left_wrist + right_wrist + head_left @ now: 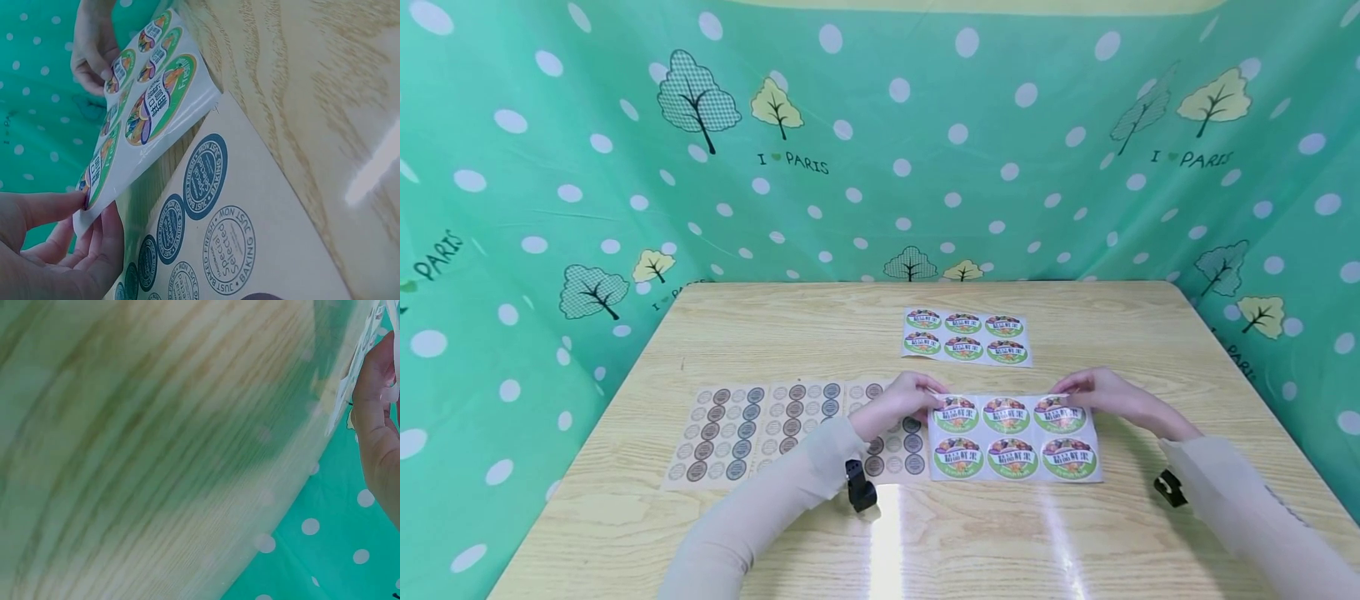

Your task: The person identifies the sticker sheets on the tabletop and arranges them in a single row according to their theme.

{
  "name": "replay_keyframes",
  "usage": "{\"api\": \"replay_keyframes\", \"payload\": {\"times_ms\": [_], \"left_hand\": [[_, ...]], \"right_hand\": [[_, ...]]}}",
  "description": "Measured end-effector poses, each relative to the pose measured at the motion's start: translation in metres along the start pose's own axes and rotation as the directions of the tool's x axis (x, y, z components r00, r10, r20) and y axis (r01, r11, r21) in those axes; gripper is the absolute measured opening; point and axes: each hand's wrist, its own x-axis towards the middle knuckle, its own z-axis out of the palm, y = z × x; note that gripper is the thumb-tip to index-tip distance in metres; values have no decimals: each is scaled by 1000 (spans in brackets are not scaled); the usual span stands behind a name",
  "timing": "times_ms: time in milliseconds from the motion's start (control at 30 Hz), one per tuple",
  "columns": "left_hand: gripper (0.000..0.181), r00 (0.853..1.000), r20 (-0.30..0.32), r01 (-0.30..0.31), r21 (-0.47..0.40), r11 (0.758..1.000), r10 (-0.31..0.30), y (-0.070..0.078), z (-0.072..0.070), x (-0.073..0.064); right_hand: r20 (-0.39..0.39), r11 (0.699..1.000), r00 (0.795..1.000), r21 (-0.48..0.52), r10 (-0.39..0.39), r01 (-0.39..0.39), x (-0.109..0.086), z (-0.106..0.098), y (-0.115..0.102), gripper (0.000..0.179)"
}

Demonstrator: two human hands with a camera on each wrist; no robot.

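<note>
A white sticker sheet (985,458) with several oval fruit labels is held up at its two far corners, its near edge low by the table. My left hand (904,402) pinches the far left corner between thumb and fingers, plainly seen in the left wrist view, where the hand (69,244) fills the lower left. With my right hand (1105,396) I pinch the far right corner; in the right wrist view that hand (378,419) shows only at the right edge. Beside the held sheet, partly under my left arm, lie beige sheets (730,433) of round brown and blue-grey stickers.
A second fruit-label sheet (966,337) lies flat farther back on the wooden table (820,333). Green dotted cloth (880,167) hangs behind the table and along its sides. A black strap piece (859,487) sits at my left wrist.
</note>
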Motion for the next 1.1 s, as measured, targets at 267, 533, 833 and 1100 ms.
{"api": "replay_keyframes", "payload": {"times_ms": [267,533,833,1100], "left_hand": [[22,1000,-3,-8,44,999,8,-2,0,2],[21,999,-31,-28,95,995,31,-5,2,5],[18,996,-55,-63,191,980,74,-5,3,5],[17,992,-65,-87,307,948,112,-3,3,7]], "right_hand": [[-24,1000,1000,-14,-3,3,4,3,3,36],[-23,999,999,-32,-34,33,5,4,5,35],[-32,994,997,-86,-74,71,8,6,7,33],[-33,988,995,-126,-96,91,9,6,8,30]]}}
